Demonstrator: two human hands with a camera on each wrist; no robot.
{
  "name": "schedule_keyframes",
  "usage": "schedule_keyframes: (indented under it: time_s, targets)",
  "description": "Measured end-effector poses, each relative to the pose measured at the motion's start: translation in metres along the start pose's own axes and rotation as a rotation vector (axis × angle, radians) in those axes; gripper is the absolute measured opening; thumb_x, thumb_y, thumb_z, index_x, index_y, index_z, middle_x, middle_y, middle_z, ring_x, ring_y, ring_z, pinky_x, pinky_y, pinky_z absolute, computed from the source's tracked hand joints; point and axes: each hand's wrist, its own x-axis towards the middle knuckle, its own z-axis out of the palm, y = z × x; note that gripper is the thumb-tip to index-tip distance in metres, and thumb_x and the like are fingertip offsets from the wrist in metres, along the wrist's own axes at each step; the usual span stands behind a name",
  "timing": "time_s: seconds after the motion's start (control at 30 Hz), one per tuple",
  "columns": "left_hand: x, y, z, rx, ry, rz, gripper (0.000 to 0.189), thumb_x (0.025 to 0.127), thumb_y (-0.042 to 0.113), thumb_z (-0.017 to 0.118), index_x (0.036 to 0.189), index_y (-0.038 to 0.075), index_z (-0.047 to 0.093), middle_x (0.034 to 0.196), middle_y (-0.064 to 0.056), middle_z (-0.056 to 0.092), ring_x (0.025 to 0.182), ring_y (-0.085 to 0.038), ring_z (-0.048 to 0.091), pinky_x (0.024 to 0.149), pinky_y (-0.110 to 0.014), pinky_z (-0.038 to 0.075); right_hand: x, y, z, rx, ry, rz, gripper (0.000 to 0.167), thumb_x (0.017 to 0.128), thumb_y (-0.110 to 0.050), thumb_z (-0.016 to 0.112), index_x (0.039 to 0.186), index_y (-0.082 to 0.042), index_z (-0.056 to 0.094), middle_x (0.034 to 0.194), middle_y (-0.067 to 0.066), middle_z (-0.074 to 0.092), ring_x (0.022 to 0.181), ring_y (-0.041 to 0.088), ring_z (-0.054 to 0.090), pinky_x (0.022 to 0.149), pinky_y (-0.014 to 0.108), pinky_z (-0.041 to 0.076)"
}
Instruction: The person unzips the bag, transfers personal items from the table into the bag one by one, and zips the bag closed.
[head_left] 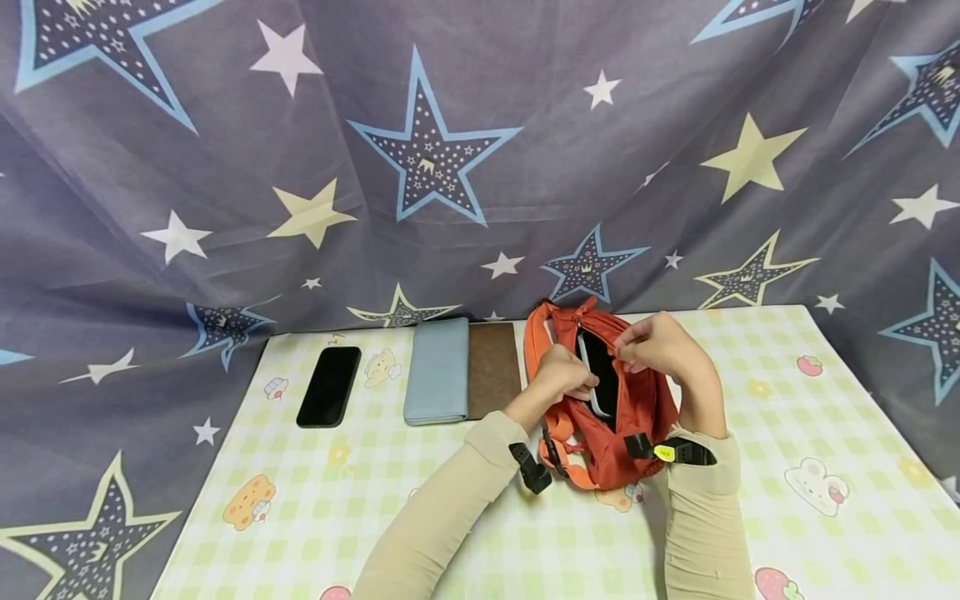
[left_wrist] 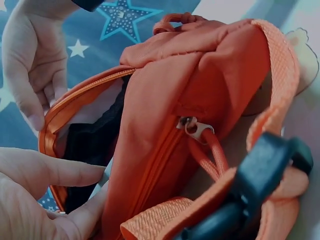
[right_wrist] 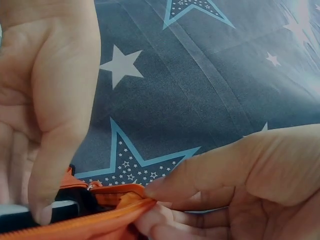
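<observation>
An orange-red belt bag point(head_left: 637, 408) with a strap and black buckle point(left_wrist: 260, 170) stands on the table, its zipped mouth gaping. Inside the mouth sits a flat dark thing with a pale edge point(head_left: 595, 392); the bag hides most of it. My left hand point(head_left: 562, 375) pinches that pale edge between thumb and fingers, at the opening. On the other side, my right hand point(head_left: 660, 346) pinches the zipped rim of the bag and holds it outward. The right wrist view shows the orange zipper edge point(right_wrist: 125, 200) between the right thumb and fingers.
A black smartphone point(head_left: 328, 387) lies at the table's left. Between it and the bag are a light blue wallet-like case point(head_left: 437, 371) and a brown flat case point(head_left: 493, 371), side by side. A star-patterned curtain point(head_left: 450, 250) hangs behind the checked tablecloth point(head_left: 315, 517).
</observation>
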Motion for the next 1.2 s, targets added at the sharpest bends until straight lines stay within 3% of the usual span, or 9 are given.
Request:
schedule_keyframes:
  time_s: [0.2, 0.37, 0.47, 0.6, 0.87, 1.2]
  targets:
    - [0.003, 0.0, -0.004, 0.118, 0.003, 0.029, 0.026, 0.085, -0.006, 0.075, 0.063, 0.002, 0.063, 0.071, -0.01, 0.067, 0.051, -0.016, 0.067, 0.051, -0.024, 0.058, 0.0, 0.0, -0.001, 0.006, 0.003, -0.01, 0.021, 0.091, 0.002, 0.064, 0.104, 0.017, 0.069, 0.075, 0.009, 0.074, 0.063, 0.011, 0.068, 0.066, 0.032, 0.062]
    - [0.002, 0.0, -0.003, 0.344, 0.066, 0.108, 0.04, 0.084, -0.001, 0.076, 0.055, 0.012, 0.052, 0.055, -0.004, 0.061, 0.053, -0.018, 0.072, 0.047, -0.022, 0.055, 0.0, 0.0, -0.001, 0.005, 0.008, -0.01, 0.021, 0.091, 0.002, 0.064, 0.104, 0.017, 0.069, 0.077, 0.01, 0.074, 0.064, 0.011, 0.068, 0.065, 0.032, 0.062]
    - [0.001, 0.001, -0.002, 0.509, 0.115, 0.143, 0.04, 0.084, 0.005, 0.077, 0.057, 0.014, 0.05, 0.051, -0.002, 0.06, 0.051, -0.014, 0.07, 0.048, -0.019, 0.053, 0.0, 0.001, 0.0, 0.003, 0.009, -0.014, 0.021, 0.091, 0.002, 0.064, 0.104, 0.017, 0.07, 0.077, 0.01, 0.074, 0.063, 0.011, 0.068, 0.064, 0.03, 0.062]
    - [0.001, -0.001, -0.001, 0.6, 0.137, 0.185, 0.039, 0.084, 0.01, 0.08, 0.057, 0.015, 0.053, 0.05, -0.001, 0.061, 0.047, -0.012, 0.067, 0.049, -0.018, 0.051, 0.0, 0.001, 0.001, 0.0, 0.008, -0.023, 0.021, 0.091, 0.002, 0.063, 0.104, 0.017, 0.07, 0.077, 0.011, 0.075, 0.063, 0.011, 0.068, 0.064, 0.03, 0.062]
    - [0.002, -0.012, -0.003, 0.612, 0.128, 0.336, 0.041, 0.078, -0.004, 0.071, 0.05, 0.013, 0.047, 0.043, 0.003, 0.042, 0.04, -0.012, 0.042, 0.04, -0.022, 0.032, 0.0, 0.001, 0.002, -0.005, 0.005, -0.015, 0.02, 0.091, 0.001, 0.065, 0.104, 0.016, 0.07, 0.08, 0.013, 0.075, 0.064, 0.012, 0.068, 0.065, 0.032, 0.062]
    - [-0.002, -0.009, -0.005, 0.525, 0.084, 0.37, 0.043, 0.081, -0.005, 0.069, 0.045, 0.013, 0.055, 0.041, 0.002, 0.055, 0.036, -0.008, 0.055, 0.037, -0.019, 0.037, 0.0, 0.001, 0.001, 0.003, 0.006, -0.024, 0.021, 0.091, 0.001, 0.064, 0.104, 0.017, 0.07, 0.078, 0.011, 0.075, 0.063, 0.011, 0.068, 0.064, 0.03, 0.062]
